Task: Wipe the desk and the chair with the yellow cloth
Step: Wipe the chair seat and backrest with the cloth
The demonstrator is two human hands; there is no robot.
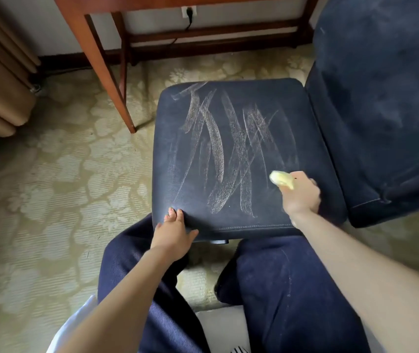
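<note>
Pale streaks cross the dark chair seat [228, 149]. The right hand [301, 194] grips the bunched yellow cloth [282, 180] at its right side; the left hand [174, 230] rests straight fingers on its near-left corner.

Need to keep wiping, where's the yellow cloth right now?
In the head view, the small yellow cloth is bunched in the right hand, on the right side of the dark blue chair seat.
</note>
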